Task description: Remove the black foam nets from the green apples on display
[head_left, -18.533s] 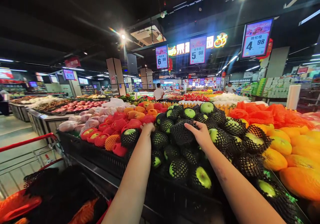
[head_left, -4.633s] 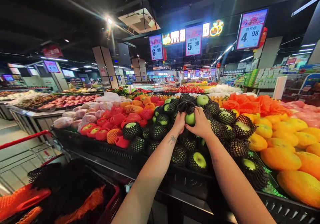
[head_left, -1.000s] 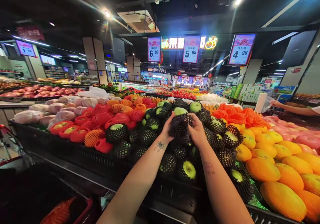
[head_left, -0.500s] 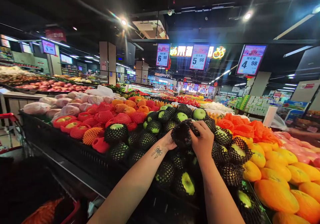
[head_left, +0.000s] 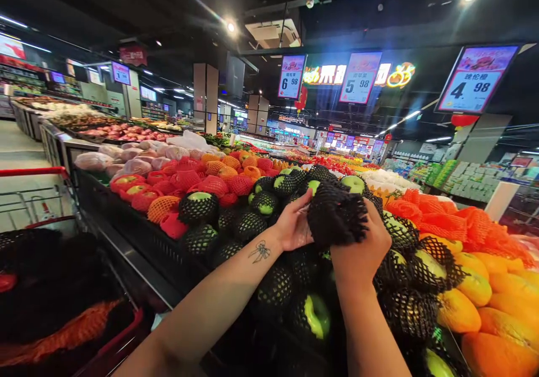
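Note:
Above the green apples, a black foam net (head_left: 337, 214) is between my two hands. It looks dark and bunched, with a ragged lower right edge; I cannot tell whether an apple is inside. My right hand (head_left: 367, 248) grips it from the right, fingers partly hidden behind it. On the other side, my left hand (head_left: 295, 223) cups the net with the thumb up and the fingertips hidden. Green apples in black nets lie all around, one left of my forearm (head_left: 199, 207) and one partly bare below my hands (head_left: 316, 316).
Apples in red nets (head_left: 185, 180) fill the crate to the left, orange fruit (head_left: 499, 321) lies at right beside loose orange-red nets (head_left: 438, 214). A red-handled cart (head_left: 33, 171) stands at left, with black and orange nets in it. Price signs (head_left: 361, 77) hang overhead.
The view has turned left and come closer. The black net has turned from showing its round opening to showing its side, and my right hand has shifted to its lower right.

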A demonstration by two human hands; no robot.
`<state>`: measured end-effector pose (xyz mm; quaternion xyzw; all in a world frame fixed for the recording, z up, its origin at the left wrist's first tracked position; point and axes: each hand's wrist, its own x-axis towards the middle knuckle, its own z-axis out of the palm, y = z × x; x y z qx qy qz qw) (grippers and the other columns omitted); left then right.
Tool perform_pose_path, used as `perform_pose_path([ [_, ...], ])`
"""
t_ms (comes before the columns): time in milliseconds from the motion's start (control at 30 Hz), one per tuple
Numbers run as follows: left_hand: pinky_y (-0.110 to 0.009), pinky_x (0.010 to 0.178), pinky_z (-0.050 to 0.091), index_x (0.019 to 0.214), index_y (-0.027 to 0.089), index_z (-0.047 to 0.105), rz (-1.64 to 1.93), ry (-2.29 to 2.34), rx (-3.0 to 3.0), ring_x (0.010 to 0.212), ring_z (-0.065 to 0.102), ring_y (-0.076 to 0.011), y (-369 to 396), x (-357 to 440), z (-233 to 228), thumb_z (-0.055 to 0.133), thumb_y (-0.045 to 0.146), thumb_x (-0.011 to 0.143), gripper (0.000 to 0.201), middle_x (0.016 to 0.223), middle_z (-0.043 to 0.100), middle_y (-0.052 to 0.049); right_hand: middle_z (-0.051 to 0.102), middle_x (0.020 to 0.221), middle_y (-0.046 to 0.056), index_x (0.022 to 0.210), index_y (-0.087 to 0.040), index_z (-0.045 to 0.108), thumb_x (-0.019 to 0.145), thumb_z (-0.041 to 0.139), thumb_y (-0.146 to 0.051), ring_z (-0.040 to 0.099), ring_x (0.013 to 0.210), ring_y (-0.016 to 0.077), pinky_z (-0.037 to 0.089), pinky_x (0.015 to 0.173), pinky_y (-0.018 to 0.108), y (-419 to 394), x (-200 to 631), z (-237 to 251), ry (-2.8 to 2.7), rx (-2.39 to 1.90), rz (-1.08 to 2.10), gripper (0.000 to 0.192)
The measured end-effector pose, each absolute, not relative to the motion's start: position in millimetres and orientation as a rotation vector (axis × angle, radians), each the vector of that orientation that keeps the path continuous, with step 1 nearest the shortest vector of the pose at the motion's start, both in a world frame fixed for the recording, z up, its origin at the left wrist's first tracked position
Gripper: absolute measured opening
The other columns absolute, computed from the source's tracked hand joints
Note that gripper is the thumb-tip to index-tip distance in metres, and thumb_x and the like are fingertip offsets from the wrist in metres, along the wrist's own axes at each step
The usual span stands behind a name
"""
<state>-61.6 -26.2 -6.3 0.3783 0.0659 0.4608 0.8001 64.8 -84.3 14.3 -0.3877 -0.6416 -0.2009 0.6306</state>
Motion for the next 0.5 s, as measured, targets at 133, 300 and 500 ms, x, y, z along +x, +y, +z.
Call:
perform_pose_path([
  [133, -0.029, 0.083, 0.053, 0.110, 0.015, 0.071, 1.038, 0.186, 0.867, 0.078, 0.072, -0.0169, -27, -57, -4, 0.058, 0.023, 0.092, 0.024, 0.092, 0.078, -0.006, 0.074, 0.099, 0.010, 0.096, -0.018, 0.071, 0.079, 0.058, -0.022, 0.067, 0.090, 0.0271, 0.051, 0.084, 0.039, -75, 68, 16, -1.387, -0.819, -0.235, 0.022],
  [300, -0.039, 0.093, 0.053, 0.096, 0.013, 0.071, 1.114, 0.088, 0.768, 0.093, 0.073, -0.0255, -27, -57, 1, 0.057, 0.047, 0.090, 0.037, 0.089, 0.076, -0.010, 0.073, 0.083, 0.005, 0.086, -0.017, 0.072, 0.076, 0.062, -0.030, 0.064, 0.079, 0.0230, 0.052, 0.078, 0.037, -41, 76, 8, -1.163, -0.716, 0.269, 0.019],
  [500, -0.044, 0.096, 0.052, 0.090, 0.014, 0.071, 1.159, -0.001, 0.687, 0.101, 0.070, -0.0300, -30, -60, 7, 0.050, 0.064, 0.086, 0.054, 0.093, 0.076, -0.011, 0.070, 0.076, 0.005, 0.086, -0.018, 0.070, 0.083, 0.060, -0.043, 0.063, 0.073, 0.0218, 0.050, 0.070, 0.034, -39, 74, 11, -1.437, -0.881, 0.308, 0.027],
])
